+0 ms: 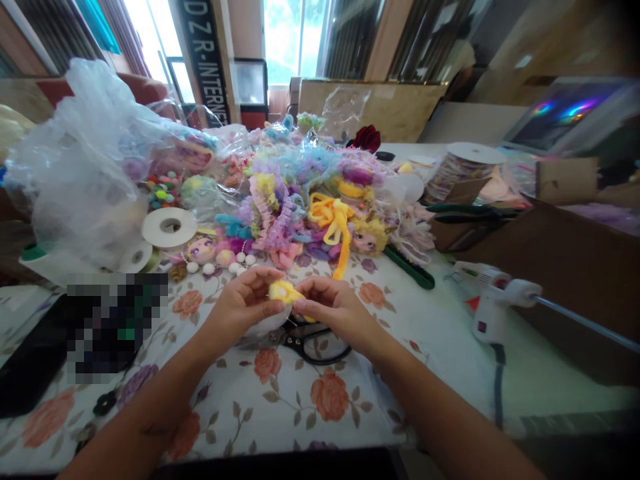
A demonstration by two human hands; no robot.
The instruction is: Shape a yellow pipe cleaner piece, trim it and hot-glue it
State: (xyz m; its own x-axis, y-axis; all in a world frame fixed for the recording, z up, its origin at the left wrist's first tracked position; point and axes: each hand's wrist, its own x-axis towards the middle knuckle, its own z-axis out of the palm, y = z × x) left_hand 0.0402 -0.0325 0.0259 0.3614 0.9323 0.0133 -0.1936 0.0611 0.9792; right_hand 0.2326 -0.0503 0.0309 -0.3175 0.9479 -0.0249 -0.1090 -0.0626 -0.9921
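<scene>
Both hands meet over the middle of the floral tablecloth (280, 400). My left hand (245, 303) and my right hand (327, 307) each pinch the same small yellow fuzzy piece (283, 291), fingers curled round it. Black-handled scissors (307, 340) lie on the cloth directly beneath the hands, partly hidden by them. Just beyond the hands lies a heap of pastel craft trims, pom-poms and small doll heads (295, 200), with a yellow pipe-cleaner shape (335, 223) at its front.
A white glue gun (493, 293) stands at the right, its cord trailing toward me. White tape rolls (170, 228) and a bulging clear plastic bag (85, 153) sit at the left. A dark phone-like object (35, 367) lies at the near left. Green pliers (470, 212) rest on a cardboard box.
</scene>
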